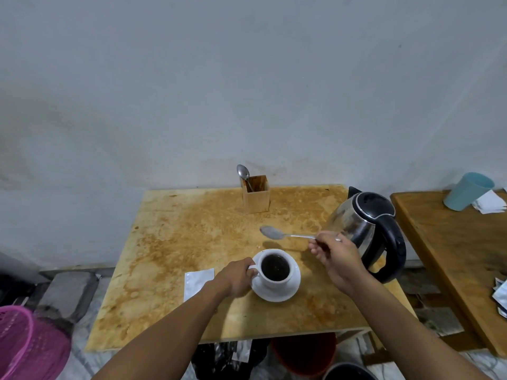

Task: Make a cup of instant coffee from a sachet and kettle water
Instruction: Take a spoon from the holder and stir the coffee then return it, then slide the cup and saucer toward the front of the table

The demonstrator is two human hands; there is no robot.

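Bare forearms reach over a stained counter (175,242): left hand (238,278) fingers grasp the handle of a white cup (275,270) of dark coffee on its saucer (285,293); right hand (333,256) pinches a spoon (274,233) above it, kettle (367,229) beside.

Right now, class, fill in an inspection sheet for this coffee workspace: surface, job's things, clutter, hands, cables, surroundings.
Surface: wooden table, heavily stained brown.
Job's things: white cup full of dark coffee on a saucer; empty sachet lying flat to its left; kettle standing to its right, lid shut.
Clutter: wooden holder at the back with one spoon in it.
Hands: left hand holds the cup's handle; right hand holds a spoon above the table, behind the cup.
Cables: nothing seen.
Surroundings: second table to the right with a blue cup; pink basket on the floor, left.
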